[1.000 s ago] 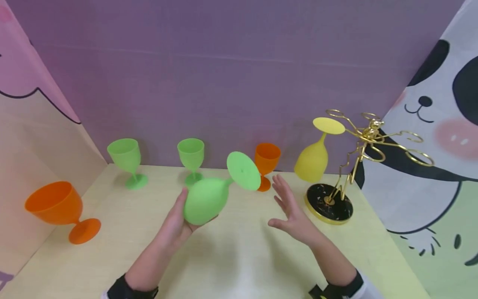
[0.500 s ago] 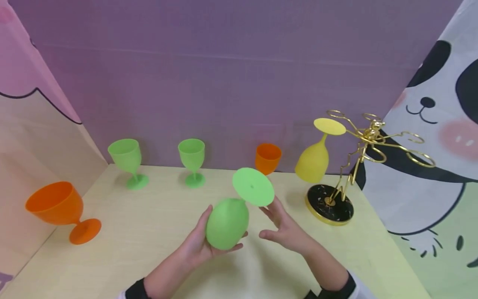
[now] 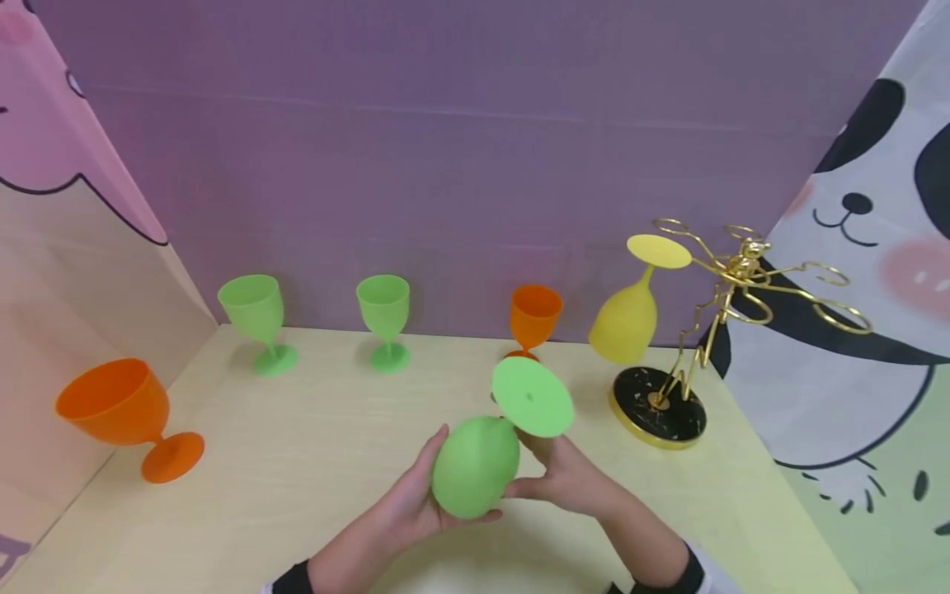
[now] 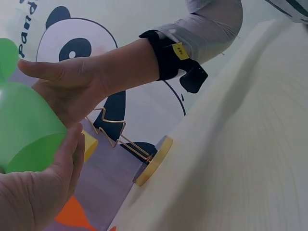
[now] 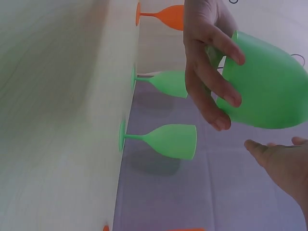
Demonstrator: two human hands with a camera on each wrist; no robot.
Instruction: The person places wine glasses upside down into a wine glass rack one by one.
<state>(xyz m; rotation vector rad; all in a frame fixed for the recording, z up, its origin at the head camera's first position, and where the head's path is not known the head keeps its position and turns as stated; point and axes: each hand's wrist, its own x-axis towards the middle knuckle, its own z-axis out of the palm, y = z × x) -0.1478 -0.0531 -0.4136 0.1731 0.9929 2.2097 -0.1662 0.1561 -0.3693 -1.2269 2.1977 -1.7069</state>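
A light green plastic goblet is held above the table, tipped so that its round foot faces up and to the right. My left hand grips it by the bowl; in the right wrist view the fingers curl around the rim. Close by on the right is my right hand, its thumb near the bowl and its other fingers partly hidden behind the foot. The left wrist view has that right hand with the thumb spread; whether it touches the goblet I cannot tell.
Two green goblets, one left and one middle, stand at the table's back edge beside an orange goblet. A larger-looking orange goblet is at left. A gold stand with a black base holds an upside-down yellow goblet.
My left hand has carried the green goblet right and nearer to me, its foot now in front of my right hand. The right hand has moved slightly lower, toward the goblet.
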